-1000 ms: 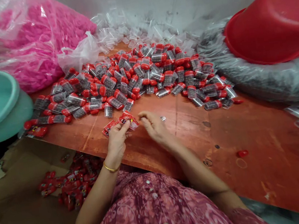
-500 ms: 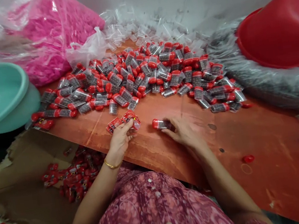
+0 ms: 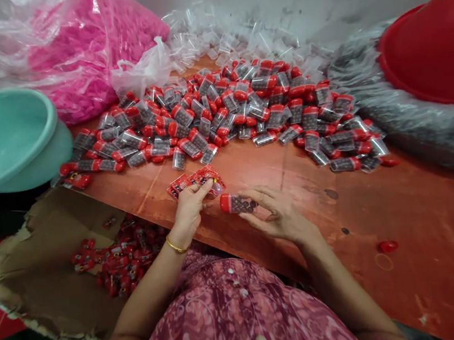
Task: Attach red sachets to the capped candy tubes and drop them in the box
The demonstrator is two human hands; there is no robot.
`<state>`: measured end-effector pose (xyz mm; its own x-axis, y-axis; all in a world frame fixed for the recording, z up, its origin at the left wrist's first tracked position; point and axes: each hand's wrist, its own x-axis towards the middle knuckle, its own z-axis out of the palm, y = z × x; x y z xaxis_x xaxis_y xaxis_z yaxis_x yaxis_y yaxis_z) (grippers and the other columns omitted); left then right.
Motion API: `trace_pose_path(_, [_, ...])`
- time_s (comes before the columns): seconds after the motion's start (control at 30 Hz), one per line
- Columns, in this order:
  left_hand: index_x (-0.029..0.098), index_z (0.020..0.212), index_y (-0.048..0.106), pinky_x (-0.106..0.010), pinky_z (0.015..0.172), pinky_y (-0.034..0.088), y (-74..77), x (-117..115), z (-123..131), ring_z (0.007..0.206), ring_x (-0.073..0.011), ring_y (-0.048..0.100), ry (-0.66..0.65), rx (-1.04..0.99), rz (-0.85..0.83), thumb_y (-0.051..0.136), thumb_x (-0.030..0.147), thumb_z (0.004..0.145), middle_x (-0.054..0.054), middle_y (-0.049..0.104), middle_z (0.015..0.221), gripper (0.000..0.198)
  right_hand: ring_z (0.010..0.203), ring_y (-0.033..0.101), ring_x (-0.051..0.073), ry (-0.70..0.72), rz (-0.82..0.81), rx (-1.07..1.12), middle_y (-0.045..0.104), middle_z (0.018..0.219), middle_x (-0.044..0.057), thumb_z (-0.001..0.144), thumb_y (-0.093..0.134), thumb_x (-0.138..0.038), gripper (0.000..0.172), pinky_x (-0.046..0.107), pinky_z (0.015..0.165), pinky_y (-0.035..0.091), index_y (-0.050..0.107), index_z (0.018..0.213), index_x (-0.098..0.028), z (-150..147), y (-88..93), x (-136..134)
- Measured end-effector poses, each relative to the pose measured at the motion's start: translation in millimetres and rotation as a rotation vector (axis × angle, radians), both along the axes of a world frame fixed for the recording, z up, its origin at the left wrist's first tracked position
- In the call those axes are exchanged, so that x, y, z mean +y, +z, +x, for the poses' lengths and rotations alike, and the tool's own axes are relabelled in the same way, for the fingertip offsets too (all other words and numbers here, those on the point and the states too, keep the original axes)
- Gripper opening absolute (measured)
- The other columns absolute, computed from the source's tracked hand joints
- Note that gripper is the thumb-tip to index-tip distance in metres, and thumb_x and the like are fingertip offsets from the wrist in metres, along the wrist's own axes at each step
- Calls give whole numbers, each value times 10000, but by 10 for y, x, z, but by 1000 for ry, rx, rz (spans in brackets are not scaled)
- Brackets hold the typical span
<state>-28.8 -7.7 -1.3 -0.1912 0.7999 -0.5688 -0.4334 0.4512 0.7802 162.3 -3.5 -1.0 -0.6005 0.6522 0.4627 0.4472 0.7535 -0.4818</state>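
Between the thumb and fingers of my left hand are red printed labels, with dark and yellow marks on them. My right hand holds a clear plastic tube by its right end. The tube lies nearly level, its red cap toward my left hand, and small dark round pieces show inside. The tube and the labels are apart. Behind both hands spreads a large pile of similar red-capped tubes.
A teal basin stands left, near a bag of pink pieces. Clear empty tubes lie at the back. On the right are a red tub and a bag of dark pieces. A cardboard box below left contains red items.
My right hand has lifted the tube off the table and brought it left, closer to my left hand. The labels remain in my left hand. The whole view has shifted slightly.
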Motion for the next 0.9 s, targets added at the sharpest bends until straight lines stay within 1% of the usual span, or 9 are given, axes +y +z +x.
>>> trace_pose_path(0.1, [126, 631, 648, -193, 444, 463, -9, 1, -15, 511, -102, 580, -41, -2, -9, 778, 424, 544, -17, 646, 593, 337, 879, 648, 195, -31, -41, -6, 670, 993, 79, 830, 536, -253, 319, 346, 766, 537, 535, 1149, -234, -5, -33, -4])
trace_pose_path(0.23, [127, 650, 662, -197, 430, 468, -12, -1, -44, 503, -98, 572, -46, 20, 3, 786, 455, 514, -22, 663, 634, 376, 867, 647, 188, -54, -59, 45, 668, 994, 83, 829, 549, -237, 327, 321, 742, 540, 527, 1154, -218, -18, -86, 14])
trace_pose_path(0.37, [125, 615, 657, -192, 444, 463, -12, 5, -35, 506, -94, 569, -19, 54, 31, 809, 452, 458, -13, 655, 607, 393, 879, 646, 196, -109, -109, 94, 669, 1011, 88, 827, 565, -273, 334, 337, 771, 535, 535, 1155, -215, -72, -173, 5])
trace_pose_path(0.5, [128, 581, 631, -204, 488, 467, -12, 26, 7, 486, -85, 553, 60, 53, 73, 813, 453, 444, 5, 630, 554, 398, 896, 645, 204, -198, -166, 217, 672, 1016, 77, 823, 574, -323, 351, 353, 805, 529, 547, 1158, -223, -168, -286, -39])
trace_pose_path(0.63, [129, 564, 601, -223, 507, 468, -15, 30, 51, 486, -97, 558, 100, 43, 76, 792, 490, 466, 4, 616, 530, 420, 933, 638, 220, -236, -125, 231, 664, 1042, 88, 827, 573, -316, 370, 380, 831, 525, 529, 1184, -227, -218, -348, -70])
trace_pose_path(0.8, [120, 599, 646, -229, 564, 482, -18, -7, 92, 517, -86, 556, 93, 24, 149, 833, 371, 419, 11, 644, 580, 362, 925, 639, 211, -184, -60, 223, 659, 1049, 95, 831, 578, -280, 375, 360, 799, 538, 507, 1195, -225, -229, -339, -69])
trace_pose_path(0.9, [124, 640, 667, -231, 578, 490, -13, -26, 110, 552, -99, 586, 76, -55, 140, 843, 344, 388, 0, 673, 627, 378, 904, 641, 206, -219, -63, 249, 661, 1030, 92, 836, 569, -274, 365, 354, 780, 545, 504, 1190, -218, -269, -336, -89])
